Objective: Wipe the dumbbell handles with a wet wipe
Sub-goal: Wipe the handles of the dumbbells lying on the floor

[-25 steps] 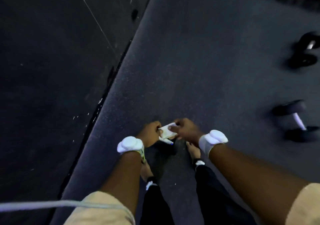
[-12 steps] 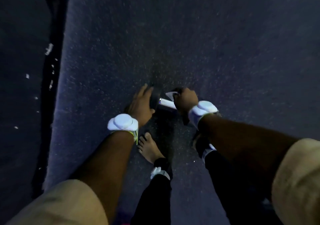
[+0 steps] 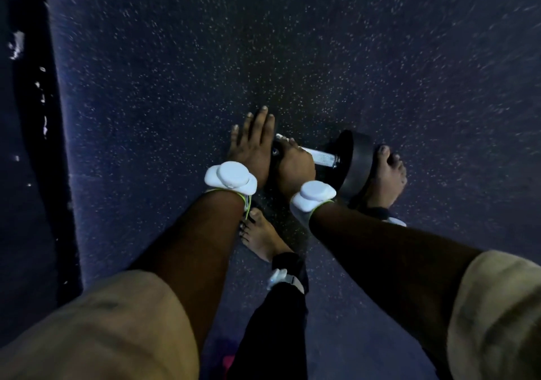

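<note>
A dumbbell lies on the speckled dark mat, its shiny metal handle point(image 3: 323, 157) running between two black round weights. The right weight point(image 3: 355, 163) is in plain sight. The left weight is mostly hidden under my left hand point(image 3: 251, 145), which lies flat on it with straight fingers. My right hand point(image 3: 294, 164) curls around the left part of the handle. A sliver of white wet wipe point(image 3: 280, 137) shows at its fingertips; the remainder is hidden inside the grip.
My bare right foot point(image 3: 386, 174) stands just beyond the right weight. My bare left foot point(image 3: 260, 237) is below the hands. A dark floor strip point(image 3: 29, 145) with white flecks borders the mat's left edge.
My right hand slid left along the handle with the wipe, baring its right part. My left hand stays pressed on the left weight. The view came closer.
</note>
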`<act>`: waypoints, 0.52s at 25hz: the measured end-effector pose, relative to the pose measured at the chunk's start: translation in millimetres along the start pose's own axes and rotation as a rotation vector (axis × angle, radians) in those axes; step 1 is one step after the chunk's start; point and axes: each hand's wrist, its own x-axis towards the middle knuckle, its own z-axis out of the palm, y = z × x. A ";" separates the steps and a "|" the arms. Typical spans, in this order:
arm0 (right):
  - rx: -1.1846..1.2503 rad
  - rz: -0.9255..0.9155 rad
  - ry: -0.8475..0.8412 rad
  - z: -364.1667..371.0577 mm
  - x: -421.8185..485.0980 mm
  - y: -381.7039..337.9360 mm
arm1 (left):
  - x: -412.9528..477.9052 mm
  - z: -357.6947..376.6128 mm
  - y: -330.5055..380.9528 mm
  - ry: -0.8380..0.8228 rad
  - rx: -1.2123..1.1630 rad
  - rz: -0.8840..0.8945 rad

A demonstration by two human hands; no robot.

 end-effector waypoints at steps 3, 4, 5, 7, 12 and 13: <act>-0.128 0.128 -0.226 -3.3 39.3 -3.0 | -2.3 -1.1 2.1 -0.057 0.047 -0.046; -0.171 0.162 -0.320 -8.7 52.6 -2.9 | -2.3 -2.7 3.0 -0.058 0.067 -0.044; -0.194 0.168 -0.382 -14.1 60.7 -1.4 | -2.8 -3.4 3.8 -0.050 0.085 -0.045; -0.204 0.115 -0.336 -18.9 53.4 -2.7 | -0.7 -3.7 3.5 -0.046 0.095 -0.057; -0.160 -0.069 -0.119 -9.8 3.6 -3.9 | 10.0 -3.3 -0.5 -0.150 0.097 -0.036; -0.183 -0.027 -0.184 -7.7 19.4 -1.0 | 10.9 -1.8 -2.2 -0.147 0.099 -0.035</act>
